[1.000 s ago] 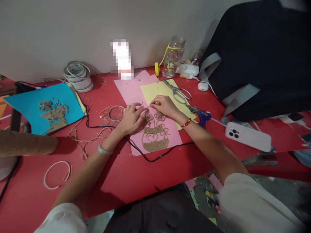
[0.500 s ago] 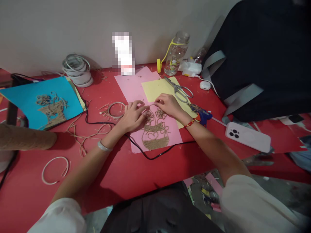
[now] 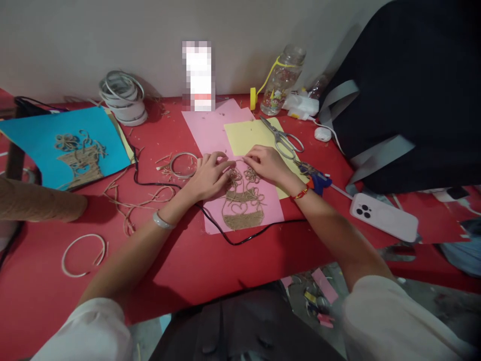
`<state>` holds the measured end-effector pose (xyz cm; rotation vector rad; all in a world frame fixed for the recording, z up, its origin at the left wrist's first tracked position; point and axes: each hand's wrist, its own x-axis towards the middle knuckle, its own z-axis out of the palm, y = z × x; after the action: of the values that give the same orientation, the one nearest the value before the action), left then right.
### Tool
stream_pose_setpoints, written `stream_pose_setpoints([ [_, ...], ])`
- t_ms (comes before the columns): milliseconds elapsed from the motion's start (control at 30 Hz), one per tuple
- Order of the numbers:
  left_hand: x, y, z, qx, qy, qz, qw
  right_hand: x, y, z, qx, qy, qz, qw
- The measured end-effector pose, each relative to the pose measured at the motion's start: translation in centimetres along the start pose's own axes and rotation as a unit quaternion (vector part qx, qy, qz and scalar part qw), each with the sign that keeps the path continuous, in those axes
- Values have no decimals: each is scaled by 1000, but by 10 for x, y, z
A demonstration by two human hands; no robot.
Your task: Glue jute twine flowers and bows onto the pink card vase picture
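Observation:
My left hand (image 3: pixel 209 175) and my right hand (image 3: pixel 265 165) lie side by side on a jute twine picture of a vase with flowers (image 3: pixel 242 205), glued to a pink paper sheet (image 3: pixel 210 133). Their fingertips meet above the twine flowers and seem to pinch a thin jute strand (image 3: pixel 238 160). A pale twine ring (image 3: pixel 183 165) lies just beyond my left hand. Beyond my right hand, steel scissors (image 3: pixel 281 140) rest on a yellow paper sheet (image 3: pixel 244 135), and a blue glue gun (image 3: pixel 317 181) lies by my right wrist.
A black cable (image 3: pixel 214 223) crosses the red table (image 3: pixel 45 291). A twine-on-blue card (image 3: pixel 30 133), a coil (image 3: pixel 122 99), a cardboard tube (image 3: pixel 37 200), a glass bottle (image 3: pixel 281 82), a phone (image 3: pixel 383 218) and a black bag (image 3: pixel 406 100) surround the work.
The whole scene has shifted slightly in view as my head moved. My hands stay over the flowers, with little visible movement of the fingers.

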<state>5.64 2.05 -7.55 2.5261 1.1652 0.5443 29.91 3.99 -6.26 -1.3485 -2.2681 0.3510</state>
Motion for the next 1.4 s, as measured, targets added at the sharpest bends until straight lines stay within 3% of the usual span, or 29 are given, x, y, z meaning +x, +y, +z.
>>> stream_pose_setpoints([
  [1000,-1,1,1,6,-1,-5,1000,-13,-8,-6,14,-2,-30,999],
  [1400,-1,1,-1,5,9,-6,1000,-13,0,-1,36,30,-19,999],
])
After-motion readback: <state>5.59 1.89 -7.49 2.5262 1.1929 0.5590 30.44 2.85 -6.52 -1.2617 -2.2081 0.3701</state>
